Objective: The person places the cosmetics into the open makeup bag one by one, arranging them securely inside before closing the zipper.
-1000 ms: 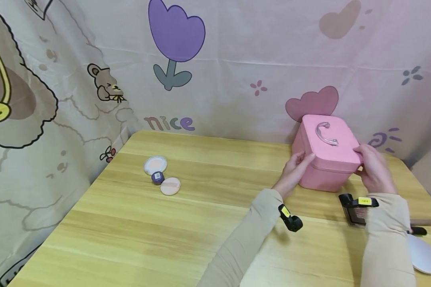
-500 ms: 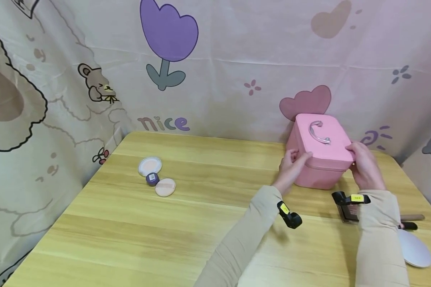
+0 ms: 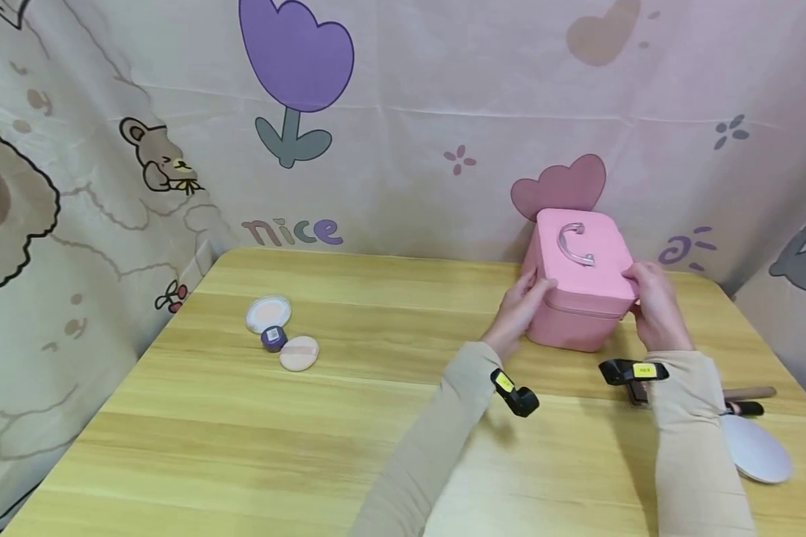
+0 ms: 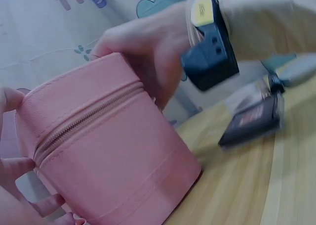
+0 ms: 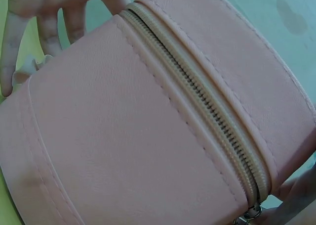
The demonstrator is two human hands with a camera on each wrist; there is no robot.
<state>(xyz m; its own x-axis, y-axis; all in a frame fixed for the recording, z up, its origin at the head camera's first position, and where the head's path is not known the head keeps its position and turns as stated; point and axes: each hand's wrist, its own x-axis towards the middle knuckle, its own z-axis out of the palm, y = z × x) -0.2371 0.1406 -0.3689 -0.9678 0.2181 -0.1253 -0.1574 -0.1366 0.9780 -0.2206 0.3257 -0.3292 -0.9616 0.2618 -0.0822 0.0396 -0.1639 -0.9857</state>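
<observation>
A pink cosmetic case with a silver handle stands near the table's back right. Its lid is down, and the zipper looks closed along the visible front. My left hand grips the front left corner, with fingers spread down the side. At the right corner, my right hand has its thumb on the lid's edge and its fingers below. A metal zip pull sits by those fingers; whether they pinch it I cannot tell. The case's back is hidden.
A round white compact, a small dark purple jar and a powder puff lie at left. Beside my right forearm are a dark palette, brush-like handles and a pale oval object. A printed curtain hangs behind.
The head view has swung slightly right, so everything sits further left in it. Both hands keep about the same hold on the case, which shows no clear movement on the table.
</observation>
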